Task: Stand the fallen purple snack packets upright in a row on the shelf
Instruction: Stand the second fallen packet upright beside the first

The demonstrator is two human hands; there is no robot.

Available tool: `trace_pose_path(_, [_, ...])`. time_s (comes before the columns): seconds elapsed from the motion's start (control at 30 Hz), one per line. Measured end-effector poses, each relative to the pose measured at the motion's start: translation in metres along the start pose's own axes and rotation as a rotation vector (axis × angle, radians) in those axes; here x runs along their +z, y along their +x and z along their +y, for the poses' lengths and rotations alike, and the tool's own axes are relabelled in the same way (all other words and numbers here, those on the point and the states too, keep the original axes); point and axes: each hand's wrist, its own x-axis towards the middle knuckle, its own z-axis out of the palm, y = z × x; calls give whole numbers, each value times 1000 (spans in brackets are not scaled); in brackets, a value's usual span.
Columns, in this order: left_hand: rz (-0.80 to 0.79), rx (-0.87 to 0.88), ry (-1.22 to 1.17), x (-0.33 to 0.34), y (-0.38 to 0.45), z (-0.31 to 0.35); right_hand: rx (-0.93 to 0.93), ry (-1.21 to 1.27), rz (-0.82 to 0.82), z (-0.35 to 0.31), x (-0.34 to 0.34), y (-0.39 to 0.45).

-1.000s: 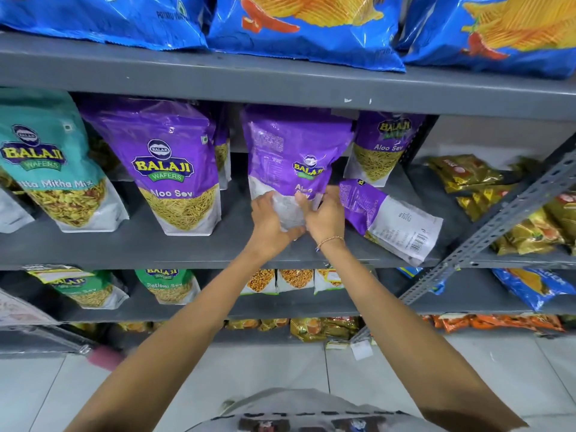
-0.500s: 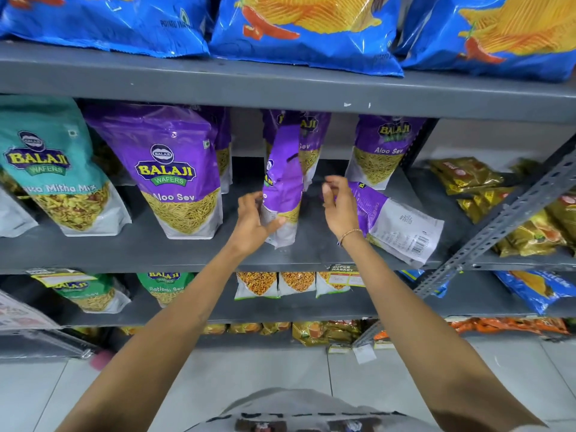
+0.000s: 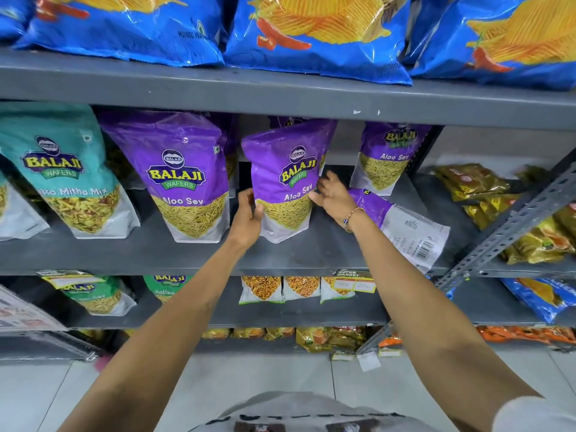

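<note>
Purple packet [image 3: 285,179] stands on the grey shelf [image 3: 311,247], front facing out, tilted slightly. Left hand [image 3: 247,218] is curled around its lower left edge, gripping; right hand [image 3: 332,198] has loose, spread fingers touching its right edge (whether it grips, I cannot tell). Just right of that hand, a fallen purple packet [image 3: 402,224] lies flat, barcode up. Upright purple packet [image 3: 187,176] just left, another [image 3: 388,154] further back right. Teal packet [image 3: 62,169] far left.
</note>
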Motion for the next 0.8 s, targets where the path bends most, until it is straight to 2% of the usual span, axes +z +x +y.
trace_pose_path(0.13, [28,-24,-16,4,7,4,27,-74,48,0,1,5])
trace_pose_path(0.27, [-121,-100,-65,3,10,6,23,-165,94,5,1,4])
trace_pose_path(0.33, [-168,-69,-89,5,10,10,7,-183,123,6,1,1])
trace_pose_path(0.43, [-149,-59,-168,8,11,16,-10,-174,139,7,5,-4])
trace_pose_path(0.67, [-144,-86,-185,12,9,11,-24,-232,235,11,7,-19])
trace_pose_path(0.8, [-153,-63,-180,13,5,11,-25,-238,237,11,4,-28])
